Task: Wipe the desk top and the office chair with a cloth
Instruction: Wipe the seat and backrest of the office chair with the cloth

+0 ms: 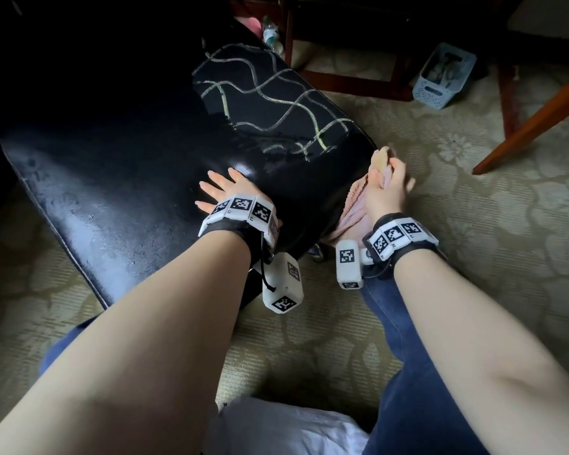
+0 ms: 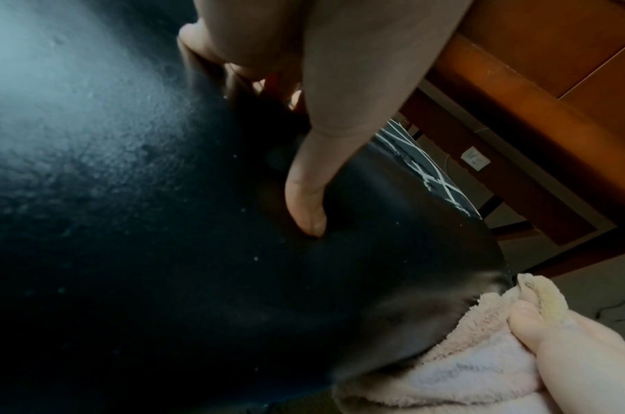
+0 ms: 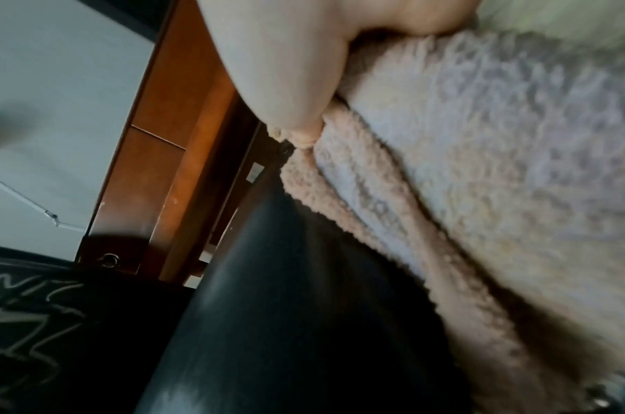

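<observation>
The black leather office chair seat [image 1: 119, 198] fills the left and middle of the head view, with pale chalk-like wavy lines [image 1: 270, 90] across its far right part. My left hand [image 1: 222, 188] lies flat on the seat near its right edge, fingers spread; in the left wrist view its thumb [image 2: 309, 201] presses the leather [image 2: 126, 224]. My right hand [image 1: 386, 188] grips a bunched pink fleecy cloth [image 1: 358, 208] against the seat's right side edge. The same cloth [image 2: 456, 372] [image 3: 481, 182] shows in both wrist views, lying against the black seat edge [image 3: 286, 322].
Patterned green carpet [image 1: 473, 224] lies all around. A blue plastic basket [image 1: 444, 77] sits on the floor at the back right. Wooden desk legs [image 1: 532, 116] stand to the right and behind the chair. A plastic bottle [image 1: 271, 36] lies behind the seat. My jeans-clad legs [image 1: 418, 372] are below.
</observation>
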Motion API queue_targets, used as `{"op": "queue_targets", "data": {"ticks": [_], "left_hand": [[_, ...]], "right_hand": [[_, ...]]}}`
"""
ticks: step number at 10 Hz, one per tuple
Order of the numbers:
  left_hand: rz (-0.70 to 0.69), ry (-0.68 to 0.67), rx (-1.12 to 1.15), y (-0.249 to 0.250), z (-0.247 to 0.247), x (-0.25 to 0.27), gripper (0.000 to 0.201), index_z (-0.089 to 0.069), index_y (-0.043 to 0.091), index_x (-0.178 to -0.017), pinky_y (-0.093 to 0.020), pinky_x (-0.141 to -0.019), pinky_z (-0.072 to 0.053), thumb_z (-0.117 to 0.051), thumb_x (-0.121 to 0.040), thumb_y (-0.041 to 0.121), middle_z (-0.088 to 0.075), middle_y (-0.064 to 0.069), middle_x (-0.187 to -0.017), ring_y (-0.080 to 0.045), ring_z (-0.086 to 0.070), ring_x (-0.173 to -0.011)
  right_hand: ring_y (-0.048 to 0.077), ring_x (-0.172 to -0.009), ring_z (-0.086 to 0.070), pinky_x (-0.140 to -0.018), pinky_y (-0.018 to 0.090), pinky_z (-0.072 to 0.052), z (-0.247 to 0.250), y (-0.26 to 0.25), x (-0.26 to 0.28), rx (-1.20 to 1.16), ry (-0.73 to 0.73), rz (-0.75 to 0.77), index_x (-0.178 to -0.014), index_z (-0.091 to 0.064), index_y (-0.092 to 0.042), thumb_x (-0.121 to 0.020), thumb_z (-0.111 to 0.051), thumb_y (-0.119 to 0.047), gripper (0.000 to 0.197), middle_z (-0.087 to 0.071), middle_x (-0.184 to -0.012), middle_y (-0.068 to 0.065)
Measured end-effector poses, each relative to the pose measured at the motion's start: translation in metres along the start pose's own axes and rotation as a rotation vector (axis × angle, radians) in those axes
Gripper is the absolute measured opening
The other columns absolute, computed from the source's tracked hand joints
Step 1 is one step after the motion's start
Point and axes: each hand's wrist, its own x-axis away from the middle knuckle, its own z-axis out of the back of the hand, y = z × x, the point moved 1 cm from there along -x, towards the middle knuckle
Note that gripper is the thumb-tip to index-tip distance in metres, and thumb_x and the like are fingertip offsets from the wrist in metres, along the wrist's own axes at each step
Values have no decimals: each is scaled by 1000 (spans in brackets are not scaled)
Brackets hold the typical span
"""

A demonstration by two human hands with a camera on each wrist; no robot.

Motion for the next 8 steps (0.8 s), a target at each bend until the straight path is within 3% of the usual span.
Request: {"op": "queue_targets", "data": {"ticks": [1,2,3,4,5,6,7,8], "left_hand": [[5,15,-21,1,-5,-3,108,-2,8,-151,-62,-112,-7,-77,-77,29,4,-21,-157,-42,1,-143],[113,116,-18,3,-12,-13,94,-5,15,-152,-62,-113,-9,-70,-85,28,-2,-17,-158,-37,-2,-145],[63,64,-25,0,-10,-10,99,-5,12,-151,-62,-113,-9,-73,-82,30,0,-19,-157,-40,-1,-144],[14,86,-19,-1,-7,-3,104,-5,11,-151,-62,-113,-9,-76,-78,33,0,-19,-157,-39,-1,-144],[26,84,-23,-6,-4,4,114,-2,17,-151,-56,-115,-9,-80,-72,41,2,-16,-158,-34,1,-145],[-83,10,-8,-22,4,7,125,-5,20,-151,-48,-117,-10,-84,-59,49,4,-14,-157,-32,2,-145],[-116,72,111,-34,15,3,93,-35,23,-141,-40,-112,-27,-82,-63,42,-20,-8,-149,-28,-21,-138],[-61,211,273,-44,37,-5,45,-54,11,-127,-34,-99,-39,-64,-83,17,-35,-10,-138,-31,-43,-123]], "right_hand": [[33,-128,-40,-98,41,-40,-5,1,27,-64,-29,-112,-139,-33,-33,-98,-45,-27,43,-20,-150,12],[29,-118,-49,-90,36,-44,-20,18,55,-70,-106,-57,-138,-36,-25,-98,-46,-29,42,-37,-137,13],[26,-112,-51,-91,38,-46,-23,27,73,-70,-200,-7,-135,-37,-24,-97,-47,-30,39,-41,-130,10],[21,-105,-55,-88,39,-49,-10,21,80,-12,-286,62,-127,-45,-28,-94,-47,-44,37,-51,-123,4],[14,-98,-57,-86,34,-49,6,8,84,-72,-263,112,-120,-50,-29,-89,-57,-43,34,-57,-113,-2],[8,-98,-53,-81,22,-44,18,-23,89,-150,-200,270,-120,-43,-25,-86,-67,-27,42,-54,-113,-5],[10,-103,-50,-83,24,-43,14,-64,93,-41,-204,443,-116,-43,-27,-82,-70,-29,43,-53,-117,-4],[18,-113,-49,-91,38,-45,0,-94,102,239,-214,637,-120,-46,-38,-82,-67,-39,44,-52,-124,-6]]}}
